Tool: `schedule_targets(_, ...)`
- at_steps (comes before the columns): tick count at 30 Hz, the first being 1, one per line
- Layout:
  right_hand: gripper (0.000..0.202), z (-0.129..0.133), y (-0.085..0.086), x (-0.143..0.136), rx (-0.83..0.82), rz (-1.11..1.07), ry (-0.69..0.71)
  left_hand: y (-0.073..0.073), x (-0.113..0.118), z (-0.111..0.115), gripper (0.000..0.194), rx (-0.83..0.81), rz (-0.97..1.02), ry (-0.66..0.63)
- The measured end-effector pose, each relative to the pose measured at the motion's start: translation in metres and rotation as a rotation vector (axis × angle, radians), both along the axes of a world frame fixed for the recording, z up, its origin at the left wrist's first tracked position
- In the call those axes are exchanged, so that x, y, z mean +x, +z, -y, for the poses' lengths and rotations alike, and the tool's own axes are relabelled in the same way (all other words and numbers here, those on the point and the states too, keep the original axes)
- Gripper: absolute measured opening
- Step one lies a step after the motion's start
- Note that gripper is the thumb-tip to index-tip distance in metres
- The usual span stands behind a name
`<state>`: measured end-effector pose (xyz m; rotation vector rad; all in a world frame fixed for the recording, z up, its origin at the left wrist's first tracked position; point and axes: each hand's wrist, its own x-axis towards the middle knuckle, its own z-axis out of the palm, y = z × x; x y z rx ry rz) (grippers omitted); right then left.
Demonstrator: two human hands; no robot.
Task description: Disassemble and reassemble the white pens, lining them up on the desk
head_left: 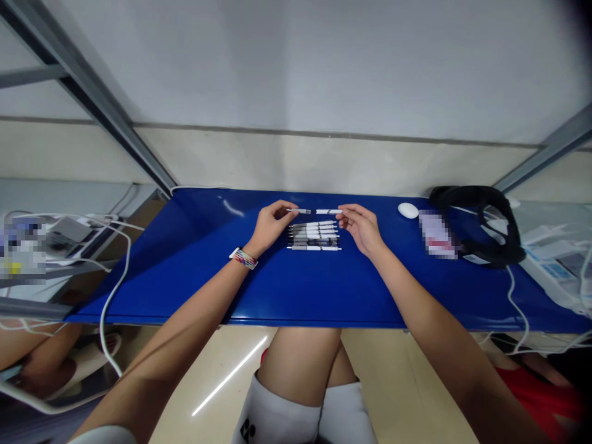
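Note:
A white pen (324, 211) with a dark band is held level between my hands, just beyond a stack of similar pens. My left hand (274, 223) pinches its left end between thumb and fingers. At the right end, my right hand (361, 227) has thumb and fingertips closed on the pen. Below them several white and dark pens (314, 235) lie side by side on the blue tabletop (296, 283), all pointing the same way. A colourful woven watch band (243, 258) circles my left wrist.
A white computer mouse (407, 211) sits to the right, beside a blurred packet (437, 234) and a black padded headset (485, 225). White cables (123, 277) hang at the left. Metal posts (106, 111) rise at both sides. Other people's legs show at the lower left.

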<state>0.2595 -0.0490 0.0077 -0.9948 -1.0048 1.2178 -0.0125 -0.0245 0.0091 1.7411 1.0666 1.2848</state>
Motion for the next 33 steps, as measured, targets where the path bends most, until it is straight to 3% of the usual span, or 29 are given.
schedule_targets(33,0.015,-0.007,-0.002,0.014,-0.010,-0.023,-0.233,-0.009,-0.006,-0.012,0.030,-0.027,0.104,0.035)
